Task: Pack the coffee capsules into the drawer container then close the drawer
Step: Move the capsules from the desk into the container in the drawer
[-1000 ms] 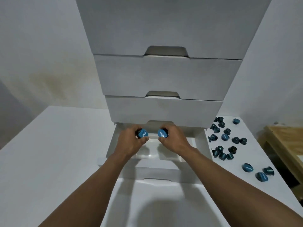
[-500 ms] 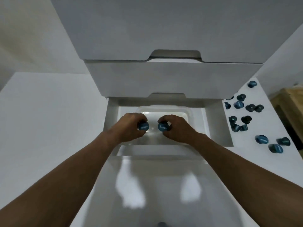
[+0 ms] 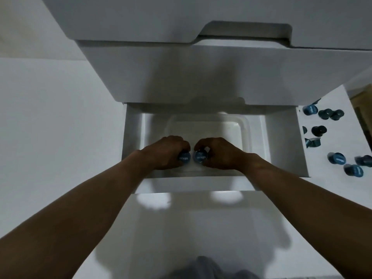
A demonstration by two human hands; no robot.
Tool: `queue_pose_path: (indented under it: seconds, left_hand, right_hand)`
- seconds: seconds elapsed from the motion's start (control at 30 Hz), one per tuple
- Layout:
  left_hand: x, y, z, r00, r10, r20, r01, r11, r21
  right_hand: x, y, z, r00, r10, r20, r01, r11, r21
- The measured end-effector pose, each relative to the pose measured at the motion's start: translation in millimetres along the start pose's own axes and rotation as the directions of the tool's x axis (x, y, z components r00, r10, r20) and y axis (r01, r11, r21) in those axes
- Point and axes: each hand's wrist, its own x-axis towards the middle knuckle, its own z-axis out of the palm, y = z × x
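Note:
The lowest white drawer (image 3: 132, 141) of the cabinet stands pulled out, and a clear plastic container (image 3: 213, 129) sits inside it. My left hand (image 3: 165, 153) grips a blue coffee capsule (image 3: 184, 158) low over the container's near edge. My right hand (image 3: 219, 153) grips a second blue capsule (image 3: 199, 157) right beside it. The two capsules almost touch, their blue foil lids facing me. The rest of the container looks empty.
Several loose blue capsules (image 3: 338, 158) lie on the white tabletop (image 3: 50, 137) to the right of the drawer. The closed upper drawers (image 3: 181, 77) overhang the open one. A wooden piece (image 3: 362, 97) shows at the far right edge.
The view has tipped down and moved closer over the drawer. Both hands have lowered their capsules toward the container's near edge and brought them closer together.

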Motion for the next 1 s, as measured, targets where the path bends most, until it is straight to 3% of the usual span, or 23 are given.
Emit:
queue_pose_path:
  seconds: [0.2,0.4,1.0]
  left_hand:
    - [8,0,3,0.998,0.0,0.059,0.0,1.0,0.012]
    - [11,0,-4,0.992,-0.104,0.07,0.11,0.99,-0.093]
    - [11,5,-7,0.96,-0.247,0.133,0.24,0.968,0.069]
  right_hand:
    - [2,2,-2,1.0,-0.004,0.009,0.004,1.0,-0.012]
    - [1,7,-2,0.996,0.095,0.0,-0.094,0.993,0.072]
    - [10,-13,7,0.989,0.091,0.117,-0.095,0.995,0.036]
